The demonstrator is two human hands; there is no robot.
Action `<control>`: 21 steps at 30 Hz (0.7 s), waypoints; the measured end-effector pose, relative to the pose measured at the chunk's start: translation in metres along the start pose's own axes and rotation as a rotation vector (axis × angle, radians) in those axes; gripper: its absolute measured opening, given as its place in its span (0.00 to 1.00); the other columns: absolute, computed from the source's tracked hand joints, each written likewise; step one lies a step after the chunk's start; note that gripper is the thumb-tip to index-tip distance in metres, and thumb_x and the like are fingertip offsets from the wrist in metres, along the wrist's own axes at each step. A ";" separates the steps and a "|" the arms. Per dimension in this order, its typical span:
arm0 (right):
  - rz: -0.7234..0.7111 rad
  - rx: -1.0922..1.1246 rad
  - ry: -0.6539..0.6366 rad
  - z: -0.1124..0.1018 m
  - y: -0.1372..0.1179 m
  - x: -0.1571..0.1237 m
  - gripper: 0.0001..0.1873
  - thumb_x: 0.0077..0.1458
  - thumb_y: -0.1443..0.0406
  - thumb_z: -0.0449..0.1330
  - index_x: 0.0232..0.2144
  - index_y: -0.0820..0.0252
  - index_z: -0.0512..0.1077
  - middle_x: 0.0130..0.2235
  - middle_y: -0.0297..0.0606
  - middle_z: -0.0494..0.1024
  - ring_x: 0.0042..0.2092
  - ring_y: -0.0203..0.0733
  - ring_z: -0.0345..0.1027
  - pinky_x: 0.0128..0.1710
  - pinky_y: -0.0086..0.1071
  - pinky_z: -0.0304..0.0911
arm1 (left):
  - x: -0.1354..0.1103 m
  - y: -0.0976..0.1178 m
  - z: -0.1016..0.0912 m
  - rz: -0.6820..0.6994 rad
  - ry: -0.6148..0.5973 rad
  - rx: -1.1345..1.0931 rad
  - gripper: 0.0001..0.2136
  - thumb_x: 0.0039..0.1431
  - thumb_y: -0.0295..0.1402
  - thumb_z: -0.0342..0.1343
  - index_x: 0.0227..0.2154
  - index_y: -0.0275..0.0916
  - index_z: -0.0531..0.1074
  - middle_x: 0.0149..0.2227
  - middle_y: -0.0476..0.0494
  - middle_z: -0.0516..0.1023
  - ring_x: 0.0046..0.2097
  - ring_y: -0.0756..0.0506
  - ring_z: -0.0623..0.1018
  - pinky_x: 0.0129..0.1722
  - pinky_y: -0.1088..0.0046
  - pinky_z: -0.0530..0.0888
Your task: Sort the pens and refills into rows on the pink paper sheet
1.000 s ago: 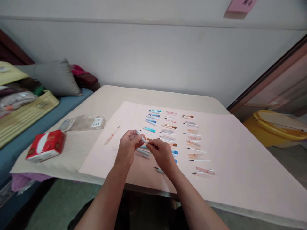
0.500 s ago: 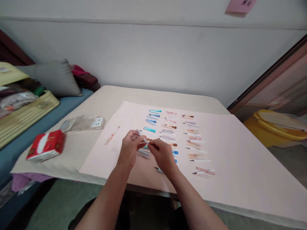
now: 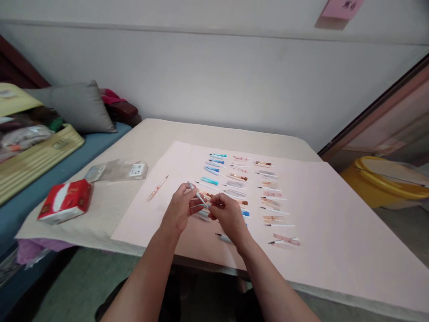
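Observation:
My left hand and my right hand meet above a pink paper sheet on the table. Both pinch a thin clear pen-like stick, the left hand at its upper end and the right hand at its lower end. Under and beyond the hands, several small pen-like sticks in blue, clear and orange lie in rows on the sheet. One orange stick lies apart at the sheet's left edge.
A red packet and a clear plastic bag with a label lie on the beige table to the left. A bed with a grey cushion stands further left. A yellow tub sits on the floor at right.
My hands have drawn slightly closer together and lower, still on the same stick. The view has shifted a little.

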State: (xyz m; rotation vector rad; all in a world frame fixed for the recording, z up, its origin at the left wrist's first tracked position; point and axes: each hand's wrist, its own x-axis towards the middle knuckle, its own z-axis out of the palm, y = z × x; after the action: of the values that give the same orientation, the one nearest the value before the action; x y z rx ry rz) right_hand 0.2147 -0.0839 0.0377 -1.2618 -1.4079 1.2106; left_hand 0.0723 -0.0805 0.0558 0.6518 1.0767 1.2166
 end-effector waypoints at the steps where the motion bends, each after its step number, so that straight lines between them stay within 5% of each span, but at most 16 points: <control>1: 0.022 0.052 -0.012 -0.001 0.000 0.001 0.04 0.42 0.69 0.55 0.26 0.59 0.66 0.17 0.28 0.69 0.20 0.35 0.66 0.22 0.27 0.61 | 0.000 0.000 -0.001 -0.006 -0.005 -0.016 0.12 0.49 0.40 0.58 0.33 0.40 0.64 0.30 0.45 0.76 0.32 0.47 0.78 0.29 0.73 0.73; 9: 0.125 0.386 -0.083 -0.004 -0.005 0.003 0.09 0.40 0.71 0.52 0.29 0.60 0.67 0.25 0.30 0.71 0.26 0.36 0.71 0.27 0.30 0.66 | 0.004 0.003 -0.006 -0.011 -0.020 -0.149 0.08 0.52 0.34 0.57 0.30 0.38 0.63 0.28 0.43 0.76 0.29 0.49 0.77 0.31 0.74 0.74; 13: 0.122 0.364 -0.095 -0.007 -0.006 0.004 0.10 0.40 0.70 0.51 0.29 0.60 0.67 0.28 0.31 0.70 0.26 0.36 0.71 0.26 0.30 0.65 | 0.007 0.005 -0.011 -0.034 0.011 -0.224 0.06 0.53 0.29 0.57 0.28 0.37 0.64 0.27 0.42 0.76 0.28 0.51 0.76 0.30 0.76 0.75; 16: 0.066 0.061 -0.039 -0.010 -0.005 0.006 0.08 0.43 0.70 0.50 0.29 0.60 0.66 0.25 0.32 0.70 0.25 0.36 0.69 0.25 0.29 0.62 | 0.010 0.009 -0.017 -0.032 0.048 -0.268 0.04 0.54 0.27 0.55 0.28 0.36 0.64 0.28 0.41 0.76 0.27 0.52 0.76 0.29 0.78 0.74; 21: -0.098 -0.887 -0.047 -0.007 0.006 0.005 0.08 0.51 0.69 0.49 0.30 0.59 0.69 0.32 0.38 0.74 0.33 0.40 0.69 0.32 0.31 0.58 | 0.013 0.020 -0.032 0.033 0.143 -0.342 0.02 0.55 0.23 0.52 0.30 0.35 0.66 0.26 0.41 0.76 0.29 0.50 0.77 0.28 0.78 0.75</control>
State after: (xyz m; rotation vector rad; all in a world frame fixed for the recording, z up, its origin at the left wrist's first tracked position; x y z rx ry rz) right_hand 0.2220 -0.0778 0.0330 -1.7054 -2.1206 0.5273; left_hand 0.0342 -0.0667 0.0570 0.3245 0.9460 1.4519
